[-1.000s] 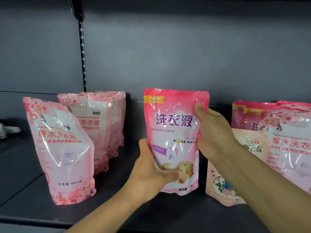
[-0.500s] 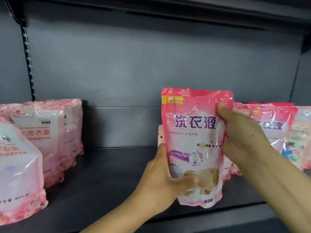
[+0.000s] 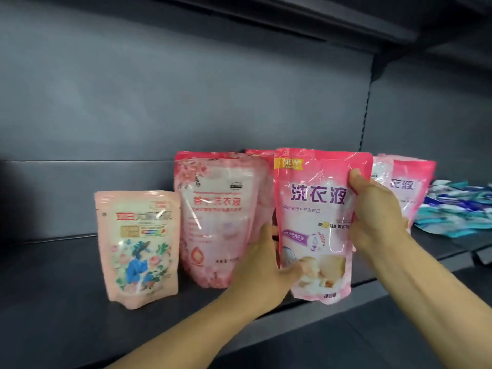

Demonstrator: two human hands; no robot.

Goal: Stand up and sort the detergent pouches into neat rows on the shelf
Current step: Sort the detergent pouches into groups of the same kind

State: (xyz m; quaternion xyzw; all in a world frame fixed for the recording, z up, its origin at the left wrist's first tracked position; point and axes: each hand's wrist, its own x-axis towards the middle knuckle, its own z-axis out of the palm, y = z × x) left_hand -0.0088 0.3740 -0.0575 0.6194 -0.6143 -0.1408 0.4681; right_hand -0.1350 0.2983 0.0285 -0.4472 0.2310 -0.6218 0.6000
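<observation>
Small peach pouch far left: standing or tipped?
Standing. The peach pouch sits upright on its base on the shelf, label forward, no hand touching it, apart from the pink floral pouch beside it.

Held pink pouch (image 3: 319,225): yellow "NEW" tag top left, big purple "洗衣液" across the front. Pouch behind on the right (image 3: 407,187) shows partial "衣液". Floral pouch (image 3: 221,217) reads "洗衣液" w/ a blurred start; small peach pouch (image 3: 137,246) text illegible.

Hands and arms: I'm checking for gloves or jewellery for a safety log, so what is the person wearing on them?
Nothing shows. The left hand and right hand are bare, with no gloves, rings, watch or bracelets. Both forearms are uncovered as far as the frame edge, with no sleeve in view.
</observation>
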